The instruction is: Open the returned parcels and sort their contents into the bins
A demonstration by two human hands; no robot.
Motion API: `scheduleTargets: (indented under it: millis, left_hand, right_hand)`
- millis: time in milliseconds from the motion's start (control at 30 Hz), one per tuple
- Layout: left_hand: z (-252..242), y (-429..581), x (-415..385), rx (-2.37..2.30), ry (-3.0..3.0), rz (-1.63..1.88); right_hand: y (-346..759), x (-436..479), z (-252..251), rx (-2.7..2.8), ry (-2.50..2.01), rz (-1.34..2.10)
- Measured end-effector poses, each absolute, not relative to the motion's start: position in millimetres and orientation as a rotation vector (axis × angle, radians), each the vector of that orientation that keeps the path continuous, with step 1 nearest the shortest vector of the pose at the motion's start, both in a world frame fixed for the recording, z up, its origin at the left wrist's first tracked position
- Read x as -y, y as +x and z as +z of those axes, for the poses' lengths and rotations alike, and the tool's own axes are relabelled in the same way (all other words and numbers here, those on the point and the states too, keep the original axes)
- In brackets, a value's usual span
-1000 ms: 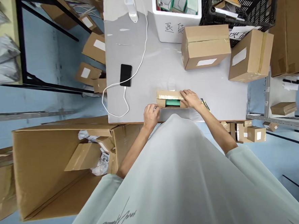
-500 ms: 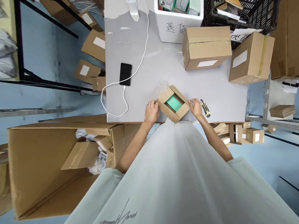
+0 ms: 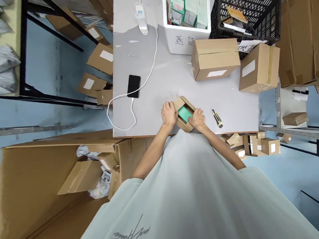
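A small cardboard box (image 3: 179, 103) stands at the table's front edge with its top flaps folded outward. Inside it lies a green box (image 3: 185, 113), partly covered by my fingers. My left hand (image 3: 169, 114) grips the left side of the cardboard box, fingers curled over its flap. On the opposite side, my right hand (image 3: 197, 118) is closed over the right flap, its fingertips reaching toward the opening. A yellow and black utility knife (image 3: 217, 118) lies on the table to the right of my right hand.
Left on the table (image 3: 152, 91) are a black phone (image 3: 133, 86) and its white cable. Two taped cartons (image 3: 215, 60) stand at the back right, before a white foam bin (image 3: 180, 39) and a black crate (image 3: 271, 29). A large open carton (image 3: 31, 185) stands below left.
Both hands have moved inward over the small box's flaps, from its outer corners to a firmer hold nearer the opening. The whole view has shifted slightly.
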State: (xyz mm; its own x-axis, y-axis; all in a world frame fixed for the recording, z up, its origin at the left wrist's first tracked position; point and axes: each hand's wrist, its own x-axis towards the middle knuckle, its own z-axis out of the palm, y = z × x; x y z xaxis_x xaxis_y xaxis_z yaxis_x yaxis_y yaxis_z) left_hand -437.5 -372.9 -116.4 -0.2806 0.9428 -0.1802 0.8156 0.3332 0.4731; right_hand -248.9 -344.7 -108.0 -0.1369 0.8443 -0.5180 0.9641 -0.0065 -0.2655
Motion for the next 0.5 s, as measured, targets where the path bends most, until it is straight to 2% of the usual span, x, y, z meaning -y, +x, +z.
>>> scheduleTargets:
  millis: [133, 333, 400, 500]
  left_hand:
    - [-105.1, -453.2, 382.7, -2.191, 1.449, 0.434]
    - [-113.2, -488.2, 408.5, -2.188, 1.056, 0.427]
    - [-119.2, -491.4, 416.5, -2.164, 0.989, 0.439]
    - [-123.7, -489.5, 425.1, -2.191, 1.095, 0.566]
  right_hand:
    - [-239.0, 324.2, -98.1, -2.066, 1.868, -0.951]
    - [-166.6, 308.5, -98.0, -2.396, 1.859, -1.2]
    - [-145.5, 317.6, -97.7, -2.41, 1.937, -1.145]
    - [-132.5, 339.8, -96.2, -2.397, 2.074, -0.851]
